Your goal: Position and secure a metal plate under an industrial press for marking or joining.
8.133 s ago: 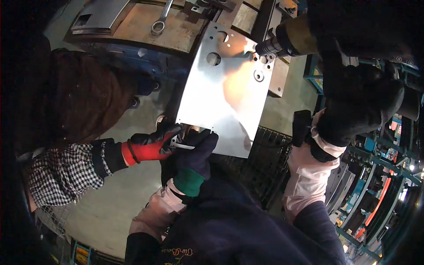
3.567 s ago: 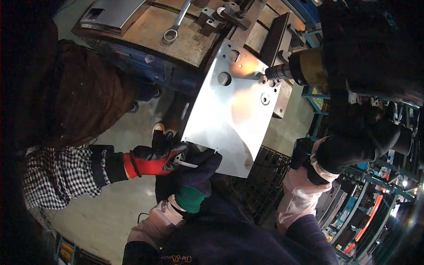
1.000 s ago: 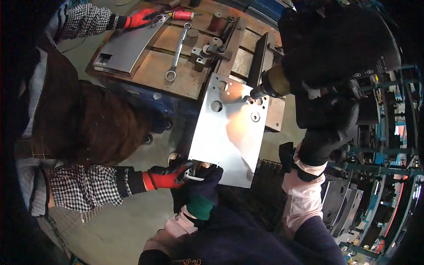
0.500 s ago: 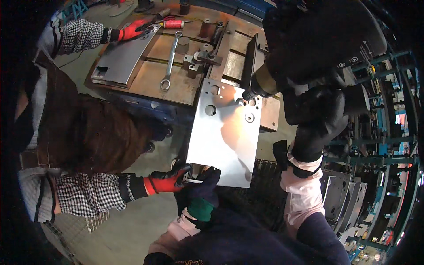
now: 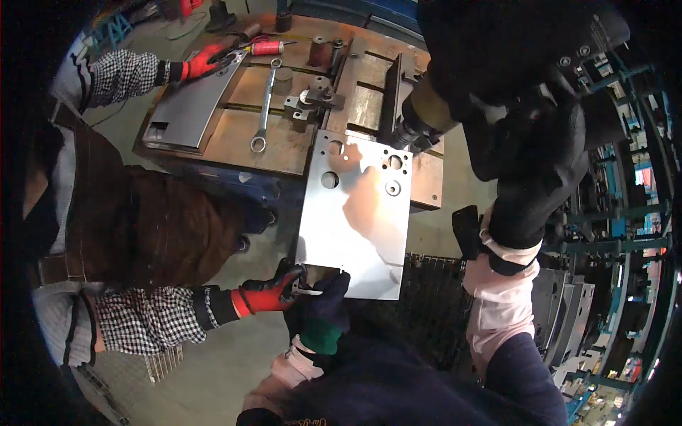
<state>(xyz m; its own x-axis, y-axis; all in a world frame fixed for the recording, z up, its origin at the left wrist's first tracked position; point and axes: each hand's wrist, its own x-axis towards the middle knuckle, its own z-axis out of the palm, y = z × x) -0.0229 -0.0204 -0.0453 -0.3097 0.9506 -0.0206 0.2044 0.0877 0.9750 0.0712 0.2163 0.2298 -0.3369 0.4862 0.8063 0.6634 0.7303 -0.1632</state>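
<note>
A shiny metal plate (image 5: 376,248) with several round holes at its far end lies over the workbench's near edge and sticks out toward me. My left hand (image 5: 325,298), in a dark glove, is closed on the plate's near edge beside a cutout. Higher up at the right, my right hand (image 5: 550,142), in a black glove, is wrapped round a black power drill (image 5: 490,64). The drill's chuck end (image 5: 412,131) points down near the far right holes and appears to be off the plate. A co-worker's red and black gloved hand (image 5: 266,295) grips the plate's near left corner.
The rusty slotted workbench (image 5: 284,160) carries a combination wrench (image 5: 266,106), a clamp block (image 5: 302,106) and a red-handled tool (image 5: 266,47). The co-worker's other hand (image 5: 206,60) rests on a second plate (image 5: 185,110). Racks (image 5: 604,245) with metal panels stand at the right.
My right hand has lifted the drill up and to the right, off the plate's far right holes. The left hand keeps its grip on the plate. The view has shifted slightly.
</note>
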